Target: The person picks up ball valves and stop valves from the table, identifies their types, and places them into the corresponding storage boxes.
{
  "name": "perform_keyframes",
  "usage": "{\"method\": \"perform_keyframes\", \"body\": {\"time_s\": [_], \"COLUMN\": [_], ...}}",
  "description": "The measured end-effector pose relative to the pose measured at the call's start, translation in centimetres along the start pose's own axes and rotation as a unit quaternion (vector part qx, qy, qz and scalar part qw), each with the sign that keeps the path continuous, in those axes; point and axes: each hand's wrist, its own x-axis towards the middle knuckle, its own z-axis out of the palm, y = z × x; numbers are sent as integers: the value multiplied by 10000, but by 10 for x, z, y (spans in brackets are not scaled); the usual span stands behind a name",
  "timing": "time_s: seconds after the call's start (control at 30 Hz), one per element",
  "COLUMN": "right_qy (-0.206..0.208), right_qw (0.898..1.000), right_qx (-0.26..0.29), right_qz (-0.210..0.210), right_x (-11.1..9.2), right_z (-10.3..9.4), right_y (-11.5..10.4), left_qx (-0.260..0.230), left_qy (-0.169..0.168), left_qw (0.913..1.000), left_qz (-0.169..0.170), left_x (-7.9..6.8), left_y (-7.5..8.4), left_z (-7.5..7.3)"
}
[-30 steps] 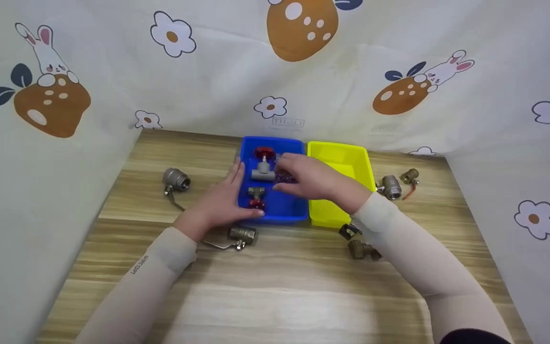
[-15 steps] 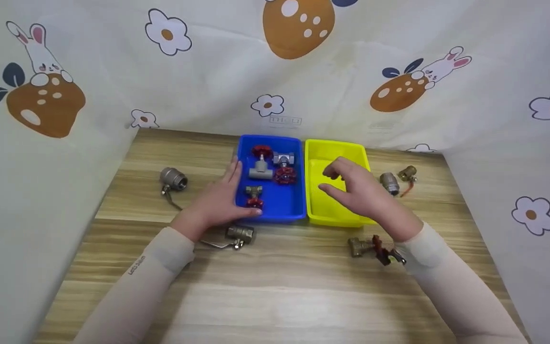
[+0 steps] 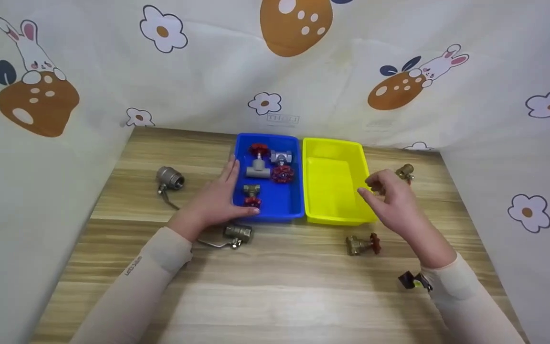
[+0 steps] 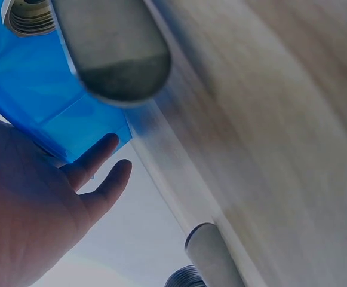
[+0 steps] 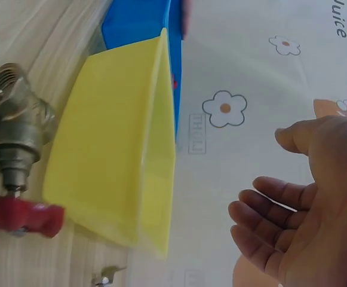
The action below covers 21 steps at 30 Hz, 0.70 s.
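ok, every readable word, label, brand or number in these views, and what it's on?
"Let's Slim": left sleeve, small, my best reading.
"THOLI": boxed, on the backdrop; middle letter faint, probably O.
"Juice": backdrop, right wrist view, at the frame edge, may be cut off.
Second boxed label, on the backdrop: too faint to read.
Valves, blue tray, yellow tray: nothing legible.

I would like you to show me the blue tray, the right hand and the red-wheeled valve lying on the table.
Blue tray (image 3: 282,199), head view, on its bare floor.
Right hand (image 3: 396,202), head view, on its middle.
Red-wheeled valve (image 3: 359,244), head view, on its brass body.
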Motion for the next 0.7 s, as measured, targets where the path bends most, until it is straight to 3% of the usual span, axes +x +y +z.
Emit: {"method": "perform_keyframes", "body": {"time_s": [0.4, 0.7], "right_qy": [-159, -1165], "right_qw": [9926, 9641], "right_qx": [-465, -1606], "right_qz": [1111, 1766], "right_x": [-37, -54], "right_z": [2, 0], "right_y": [14, 0], "left_qx": [-41, 7], "left_qy": [20, 11], "left_qw": [10000, 10000], "left_qz": [69, 40], "left_x": [-2, -2], "left_y": [3, 2], "left_z": [-2, -3]}}
